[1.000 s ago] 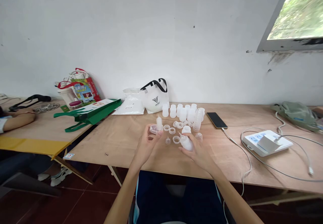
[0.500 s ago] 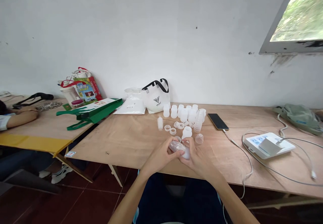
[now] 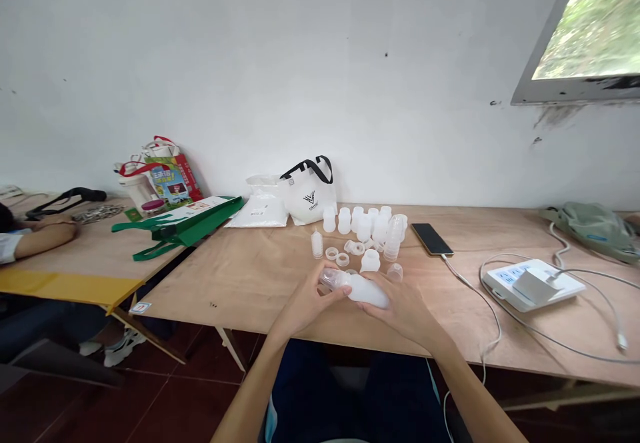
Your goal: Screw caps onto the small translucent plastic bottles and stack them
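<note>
Just above the table's front edge, a white plastic bottle (image 3: 367,292) with a clear cap (image 3: 332,278) lies sideways between my hands. My left hand (image 3: 311,300) is closed round the cap end. Fingers of my right hand (image 3: 400,303) wrap the white body. Behind them an open white bottle (image 3: 371,260) stands on the table, with a loose clear cap (image 3: 395,272) to its right. Several white rings (image 3: 343,259) lie to the left, near a small stack of nipple-like pieces (image 3: 317,244). A tall stack of clear caps (image 3: 394,238) stands beside several white bottles (image 3: 364,226).
A phone (image 3: 433,239) on a white cable lies right of the bottles. Farther right are a power strip (image 3: 533,286) with cables and a green cap (image 3: 595,230). A white tote bag (image 3: 310,196), plastic packets (image 3: 260,210) and a green bag (image 3: 200,226) are leftward. Another person's arm (image 3: 47,236) rests at far left.
The bottle has swung so that more of its white body shows. My hands have moved slightly apart, the left one a little leftward, the right one to the right.
</note>
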`<state>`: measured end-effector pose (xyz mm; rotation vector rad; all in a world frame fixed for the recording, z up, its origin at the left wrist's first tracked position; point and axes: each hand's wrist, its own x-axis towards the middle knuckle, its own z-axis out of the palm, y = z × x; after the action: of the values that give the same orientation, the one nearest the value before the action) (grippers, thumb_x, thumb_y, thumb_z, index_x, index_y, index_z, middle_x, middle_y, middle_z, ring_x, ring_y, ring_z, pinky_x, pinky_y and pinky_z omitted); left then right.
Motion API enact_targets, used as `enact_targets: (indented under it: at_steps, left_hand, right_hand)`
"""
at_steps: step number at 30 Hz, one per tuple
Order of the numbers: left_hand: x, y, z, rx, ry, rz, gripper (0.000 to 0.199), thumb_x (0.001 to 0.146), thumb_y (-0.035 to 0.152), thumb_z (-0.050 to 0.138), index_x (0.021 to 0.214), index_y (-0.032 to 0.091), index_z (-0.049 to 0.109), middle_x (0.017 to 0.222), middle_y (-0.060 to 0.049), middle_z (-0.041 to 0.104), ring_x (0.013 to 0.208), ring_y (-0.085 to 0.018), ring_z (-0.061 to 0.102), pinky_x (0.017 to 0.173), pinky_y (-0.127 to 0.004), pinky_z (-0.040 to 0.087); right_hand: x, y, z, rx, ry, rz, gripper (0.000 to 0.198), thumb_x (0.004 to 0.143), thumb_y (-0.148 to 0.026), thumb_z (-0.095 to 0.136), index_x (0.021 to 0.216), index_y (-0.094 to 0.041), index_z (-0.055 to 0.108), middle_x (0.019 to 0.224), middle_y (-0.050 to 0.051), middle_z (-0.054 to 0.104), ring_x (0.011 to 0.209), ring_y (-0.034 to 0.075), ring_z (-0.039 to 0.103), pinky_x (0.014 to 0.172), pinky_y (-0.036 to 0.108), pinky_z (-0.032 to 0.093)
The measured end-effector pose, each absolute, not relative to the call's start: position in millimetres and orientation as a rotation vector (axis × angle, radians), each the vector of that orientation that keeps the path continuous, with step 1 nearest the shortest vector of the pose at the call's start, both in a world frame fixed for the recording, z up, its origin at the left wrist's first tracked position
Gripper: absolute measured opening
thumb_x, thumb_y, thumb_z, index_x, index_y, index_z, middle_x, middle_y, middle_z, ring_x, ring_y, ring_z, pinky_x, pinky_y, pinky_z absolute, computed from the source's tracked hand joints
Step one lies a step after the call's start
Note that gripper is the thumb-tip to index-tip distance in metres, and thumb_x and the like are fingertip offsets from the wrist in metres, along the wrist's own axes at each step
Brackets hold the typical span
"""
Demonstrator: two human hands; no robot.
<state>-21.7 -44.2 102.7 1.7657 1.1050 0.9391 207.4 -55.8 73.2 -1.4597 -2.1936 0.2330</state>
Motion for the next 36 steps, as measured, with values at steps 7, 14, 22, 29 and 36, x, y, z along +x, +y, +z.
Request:
enact_targets:
  at_steps: [7,14,22,29,36]
  left_hand:
    - [-18,-49,101,1.706,1.046,0.855,0.042,0.089,0.054,0.066,0.111,0.023,0.048,0.089,0.001,0.062,0.063,-0.013,0.057,0.066,-0.028,0.049]
    - [-7,-53,93,1.805,1.211,0.911,0.048,0.086,0.057,0.067,0.115,0.024,0.049,0.088,0.001,0.062,0.069,-0.016,0.057,0.067,-0.028,0.047]
    - [-10,-61,106,1.87,1.223,0.938,0.04,0.089,0.057,0.063,0.108,0.024,0.05,0.085,0.001,0.062,0.071,-0.017,0.056,0.065,-0.028,0.044]
    - [-6,-69,111,1.805,1.249,0.983,0.038,0.092,0.057,0.058,0.109,0.024,0.049,0.08,0.002,0.059,0.066,-0.017,0.055,0.063,-0.028,0.043]
    - [-12,-71,116,1.796,1.344,0.969,0.054,0.085,0.058,0.066,0.123,0.026,0.048,0.08,0.002,0.062,0.068,-0.02,0.059,0.064,-0.029,0.044]
  right_hand:
    - [210,-60,74,-1.342,-2.208,0.162,0.047,0.091,-0.051,0.063,0.135,-0.037,0.058,0.118,0.004,0.073,0.097,0.031,0.068,0.081,0.044,0.054]
    - [212,-60,72,-1.356,-2.178,0.09,0.046,0.092,-0.051,0.062,0.134,-0.033,0.061,0.113,0.007,0.075,0.102,0.032,0.068,0.083,0.042,0.053]
    - [203,-65,78,-1.395,-2.147,0.19,0.042,0.089,-0.051,0.064,0.128,-0.035,0.063,0.106,0.003,0.076,0.085,0.027,0.071,0.072,0.037,0.052]
    - [195,-70,84,-1.304,-2.115,0.27,0.039,0.089,-0.045,0.063,0.126,-0.031,0.063,0.109,0.004,0.076,0.094,0.029,0.071,0.077,0.04,0.054]
    - [188,-72,80,-1.258,-2.078,0.371,0.045,0.091,-0.045,0.062,0.134,-0.033,0.057,0.124,0.004,0.072,0.108,0.029,0.07,0.089,0.043,0.056]
